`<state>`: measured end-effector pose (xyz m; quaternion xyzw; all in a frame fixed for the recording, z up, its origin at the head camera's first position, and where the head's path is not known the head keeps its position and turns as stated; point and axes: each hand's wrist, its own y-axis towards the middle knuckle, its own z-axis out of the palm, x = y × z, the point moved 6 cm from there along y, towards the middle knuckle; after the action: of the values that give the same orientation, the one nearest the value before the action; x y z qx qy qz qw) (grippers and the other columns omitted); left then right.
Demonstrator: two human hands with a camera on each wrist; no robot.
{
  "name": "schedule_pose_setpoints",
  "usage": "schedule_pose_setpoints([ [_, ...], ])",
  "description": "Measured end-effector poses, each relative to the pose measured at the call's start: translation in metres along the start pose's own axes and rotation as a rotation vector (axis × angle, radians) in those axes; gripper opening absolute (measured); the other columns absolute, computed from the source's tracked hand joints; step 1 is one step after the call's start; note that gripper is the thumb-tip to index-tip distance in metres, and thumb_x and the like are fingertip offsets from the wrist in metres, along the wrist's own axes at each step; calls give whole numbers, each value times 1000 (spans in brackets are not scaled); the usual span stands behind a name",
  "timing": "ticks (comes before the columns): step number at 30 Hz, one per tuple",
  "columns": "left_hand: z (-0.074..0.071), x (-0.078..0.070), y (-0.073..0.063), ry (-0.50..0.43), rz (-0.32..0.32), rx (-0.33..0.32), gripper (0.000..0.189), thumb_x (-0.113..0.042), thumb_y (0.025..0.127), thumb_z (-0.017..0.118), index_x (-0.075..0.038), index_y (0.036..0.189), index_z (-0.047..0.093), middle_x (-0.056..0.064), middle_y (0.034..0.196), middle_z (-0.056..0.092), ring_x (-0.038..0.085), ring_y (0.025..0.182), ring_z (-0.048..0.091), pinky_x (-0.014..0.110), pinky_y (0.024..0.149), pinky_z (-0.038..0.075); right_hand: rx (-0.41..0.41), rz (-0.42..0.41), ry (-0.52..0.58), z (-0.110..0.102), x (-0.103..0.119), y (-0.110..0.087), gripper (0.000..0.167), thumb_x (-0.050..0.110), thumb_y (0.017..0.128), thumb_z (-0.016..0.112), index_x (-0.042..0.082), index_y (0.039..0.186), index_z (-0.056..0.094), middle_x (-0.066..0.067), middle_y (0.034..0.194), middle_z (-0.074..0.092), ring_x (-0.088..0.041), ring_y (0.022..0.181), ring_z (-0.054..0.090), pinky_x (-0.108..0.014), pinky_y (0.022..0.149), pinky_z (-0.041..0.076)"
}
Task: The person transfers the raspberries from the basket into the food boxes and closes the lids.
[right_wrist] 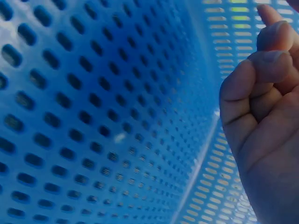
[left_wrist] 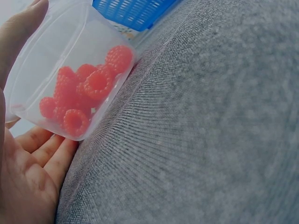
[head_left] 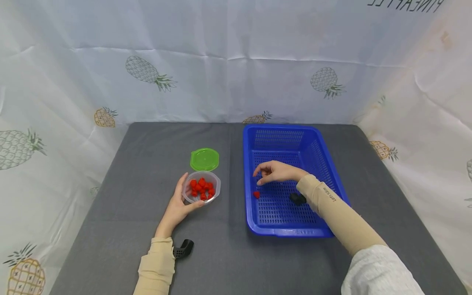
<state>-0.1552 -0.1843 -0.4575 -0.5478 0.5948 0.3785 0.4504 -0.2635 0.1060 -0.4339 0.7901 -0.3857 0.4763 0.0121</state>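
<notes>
My left hand [head_left: 176, 211] grips a clear plastic container [head_left: 187, 198], its thumb at the near rim and its fingers round the left side. Several red raspberries [left_wrist: 98, 85] lie on the container's bottom, which sits at the grey cloth. Over the left part of a blue basket [head_left: 324, 143], my right hand [head_left: 277, 171] hovers with bent fingers; a gap shows between thumb and forefinger, with nothing seen in it. One raspberry [head_left: 256, 194] lies in the basket by its left wall, just below that thumb. The right wrist view has the hand [right_wrist: 271, 112] beside the slotted wall.
A green lid [head_left: 204, 159] lies flat on the grey cloth [head_left: 236, 262], just behind the container. The basket's raised walls stand right of both. A white pineapple-print curtain [head_left: 228, 82] hangs at the back and sides.
</notes>
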Motion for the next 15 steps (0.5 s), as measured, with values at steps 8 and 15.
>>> schedule_pose_setpoints([
  [8, 1, -2, -1, 5, 1, -1, 95, -11, 79, 72, -9, 150, 9, 20, 153, 18, 37, 141, 20, 59, 111, 22, 98, 30, -91, 19, -13, 6, 30, 26, 82, 70, 12, 108, 63, 6, 67, 46, -7, 61, 40, -22, 63, 37],
  [15, 1, 1, 0, -6, -7, 3, 96, -11, 79, 72, -10, 150, 8, 21, 153, 20, 37, 141, 22, 59, 111, 23, 116, 38, -77, 27, -20, 8, 29, 26, 79, 72, 12, 104, 63, 7, 67, 45, -7, 60, 40, -21, 60, 35],
])
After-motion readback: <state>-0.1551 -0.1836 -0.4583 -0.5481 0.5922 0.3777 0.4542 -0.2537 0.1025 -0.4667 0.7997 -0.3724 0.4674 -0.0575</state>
